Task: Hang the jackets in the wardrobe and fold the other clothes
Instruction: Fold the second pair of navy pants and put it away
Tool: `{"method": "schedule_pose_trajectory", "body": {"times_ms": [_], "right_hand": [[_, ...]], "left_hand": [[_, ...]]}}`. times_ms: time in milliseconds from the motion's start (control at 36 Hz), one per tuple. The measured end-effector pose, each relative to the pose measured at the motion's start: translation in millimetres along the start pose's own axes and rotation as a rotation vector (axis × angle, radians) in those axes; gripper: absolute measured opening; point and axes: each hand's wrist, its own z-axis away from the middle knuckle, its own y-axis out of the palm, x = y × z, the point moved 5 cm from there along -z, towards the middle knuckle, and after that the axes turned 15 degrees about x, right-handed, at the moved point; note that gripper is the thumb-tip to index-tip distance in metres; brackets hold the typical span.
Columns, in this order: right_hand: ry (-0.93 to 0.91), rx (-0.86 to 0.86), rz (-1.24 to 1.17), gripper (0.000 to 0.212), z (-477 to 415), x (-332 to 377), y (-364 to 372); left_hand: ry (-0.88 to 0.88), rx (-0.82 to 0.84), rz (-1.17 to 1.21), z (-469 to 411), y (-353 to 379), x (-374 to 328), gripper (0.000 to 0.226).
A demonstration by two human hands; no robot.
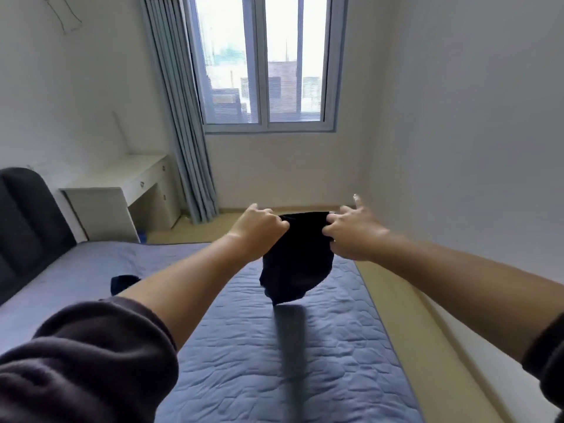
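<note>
Hanging in mid-frame above the bed [320, 377], a black garment [297, 261] is held up by its top edge, clear of the quilted blue cover. The left grip [259, 225] has its fingers curled round the left end of that edge. The right grip [351, 233] pinches the right end between thumb and fingers, with one finger sticking up free. The top edge runs short and nearly level between them, and the rest sags down in a bunched, rounded mass. A blurred dark band [291, 346] runs down from the garment's lowest point toward the bottom of the frame; whether it is cloth or shadow cannot be told.

Both forearms are bare, with dark sleeves [91, 361] pushed up at the lower left and lower right corners. A small dark cloth [123, 283] lies on the bed at centre left, partly hidden behind the left forearm and well apart from the held garment.

The bed's right edge runs diagonally toward the lower right, with a strip of tan floor [412, 331] between it and the white wall. Open floor also lies beyond the foot of the bed, below the window [265, 62]. A dark headboard [27, 221] stands at the left edge of the frame, a white table [122, 175] sits beside it in the corner, and a blue curtain [180, 117] hangs to the floor between table and window.
</note>
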Motion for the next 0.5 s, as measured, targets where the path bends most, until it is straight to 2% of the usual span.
{"method": "schedule_pose_trajectory", "body": {"times_ms": [111,167,250,389,500], "right_hand": [[-0.161,0.021,-0.075,0.026,30,45,71],[-0.248,-0.079,-0.08,0.011,47,67,102],[-0.375,-0.138,-0.158,0.016,75,95,146],[-0.575,0.164,-0.417,0.014,111,129,195],[-0.687,0.262,-0.726,0.014,131,143,210]], "left_hand": [[0.164,0.064,0.227,27,64,-56,0.01],[0.221,0.162,0.345,50,89,-87,0.013],[0.316,0.305,0.505,89,114,-128,0.015],[0.482,0.413,0.747,140,136,-170,0.012],[0.547,0.432,0.919,160,149,-187,0.012]]}}
